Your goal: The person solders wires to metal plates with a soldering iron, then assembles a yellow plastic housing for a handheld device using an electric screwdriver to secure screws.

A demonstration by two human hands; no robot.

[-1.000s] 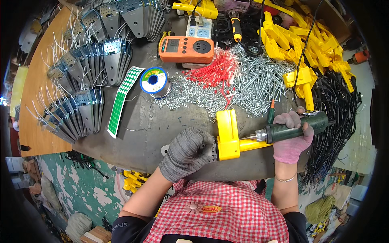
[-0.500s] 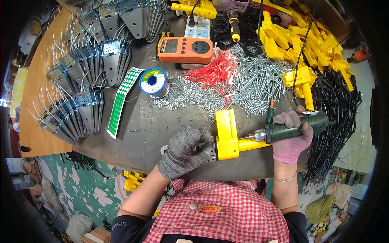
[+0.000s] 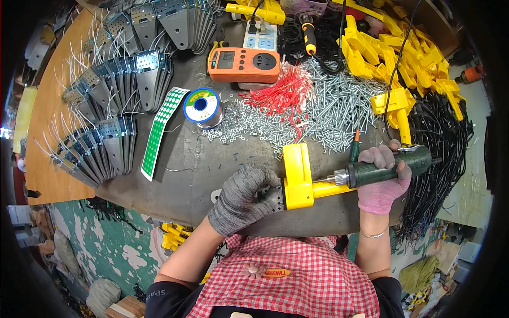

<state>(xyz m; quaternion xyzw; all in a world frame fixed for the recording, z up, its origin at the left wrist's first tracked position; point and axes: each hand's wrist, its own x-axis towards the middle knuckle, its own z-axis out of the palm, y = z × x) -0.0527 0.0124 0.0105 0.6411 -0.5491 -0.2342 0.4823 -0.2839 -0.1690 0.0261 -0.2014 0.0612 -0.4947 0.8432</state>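
Observation:
My left hand, in a grey knit glove, is closed round a grey perforated metal bracket at the left end of a yellow plastic housing. Most of the bracket is hidden under my fingers. My right hand, in a pink glove, grips a dark green electric screwdriver lying level above the housing's yellow handle. Its bit points left and meets the right side of the housing; the tip is out of sight. Just beyond the screwdriver stands a small green tool with an orange tip.
Piles of screws, nuts and red-tipped wires lie ahead. A solder spool, sticker sheet and orange meter stand further left. Metal brackets line the left side; yellow housings and black cables crowd the right.

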